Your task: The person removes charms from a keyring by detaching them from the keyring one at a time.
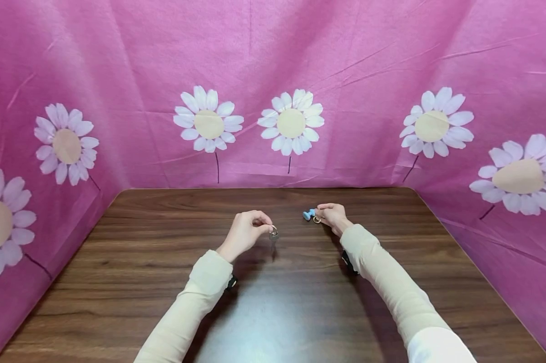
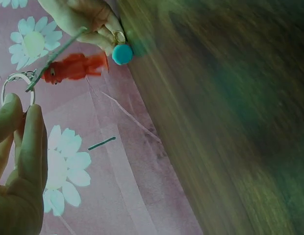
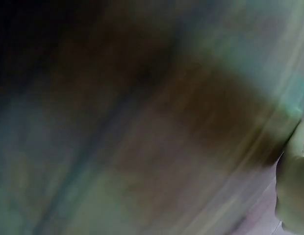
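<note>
Fingers of the left hand (image 1: 242,234) pinch a metal ring (image 2: 34,97), from which a red figure (image 2: 76,67) hangs beside a thin strip (image 2: 62,50). The right hand (image 1: 334,216) pinches a blue trinket (image 1: 308,215) with a gold ring (image 1: 317,220). Both are over the table (image 1: 132,262), before the pink cloth (image 1: 355,50).
</note>
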Demonstrator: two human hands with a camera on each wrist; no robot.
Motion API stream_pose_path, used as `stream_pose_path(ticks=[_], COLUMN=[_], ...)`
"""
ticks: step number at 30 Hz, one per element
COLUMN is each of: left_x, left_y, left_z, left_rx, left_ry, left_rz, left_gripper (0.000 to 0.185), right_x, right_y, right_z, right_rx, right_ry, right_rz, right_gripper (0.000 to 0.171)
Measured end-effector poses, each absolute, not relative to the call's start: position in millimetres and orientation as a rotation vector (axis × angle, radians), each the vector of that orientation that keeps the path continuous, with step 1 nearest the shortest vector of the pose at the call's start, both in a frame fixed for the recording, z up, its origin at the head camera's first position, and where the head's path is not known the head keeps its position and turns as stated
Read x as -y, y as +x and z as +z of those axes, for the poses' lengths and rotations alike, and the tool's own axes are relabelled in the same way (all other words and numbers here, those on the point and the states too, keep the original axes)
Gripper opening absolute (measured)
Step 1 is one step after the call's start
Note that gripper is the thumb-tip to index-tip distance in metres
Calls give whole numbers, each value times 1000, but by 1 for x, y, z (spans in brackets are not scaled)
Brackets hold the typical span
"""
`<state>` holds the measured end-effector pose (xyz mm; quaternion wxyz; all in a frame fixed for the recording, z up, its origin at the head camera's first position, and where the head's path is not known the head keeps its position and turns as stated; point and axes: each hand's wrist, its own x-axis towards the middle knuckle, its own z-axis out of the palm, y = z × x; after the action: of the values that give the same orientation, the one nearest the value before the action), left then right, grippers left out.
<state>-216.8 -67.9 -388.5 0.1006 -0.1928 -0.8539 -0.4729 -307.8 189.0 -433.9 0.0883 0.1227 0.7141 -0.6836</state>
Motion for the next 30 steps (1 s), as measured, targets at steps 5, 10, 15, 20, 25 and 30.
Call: stream_pose_path(ticks=[5,10,15,20,25,30], left_x=[68,67,67,68,68,70], left_y=[-218,-219,-219,-220,-220,-219], left_z=[-392,-393,-394,-394,-393,-393], left_rx=[2525,2531,2537,2534,2519,2529], left_ry=[-559,-563,-550,-544,-533,-493], left_rz=[-1410,-1428,-1435,-1429,-1456,-1493], left_gripper=[5,5,6,6,6,5], right_x=[-190,-190,-194,-196,-203,-210], right_y=[-308,-306,-303,-303,-304,-304], right_z=[-437,-434,-432,-431,-428,-419], right_rx=[-2409,-2574,-2704,-2745,-2783,-2851], right_ry=[304,130,-9,-70,-84,-121], right_rz=[-1799,-1618,-1390,-1325,-1249,-1173], right_gripper=[34,31,33,34,33,33])
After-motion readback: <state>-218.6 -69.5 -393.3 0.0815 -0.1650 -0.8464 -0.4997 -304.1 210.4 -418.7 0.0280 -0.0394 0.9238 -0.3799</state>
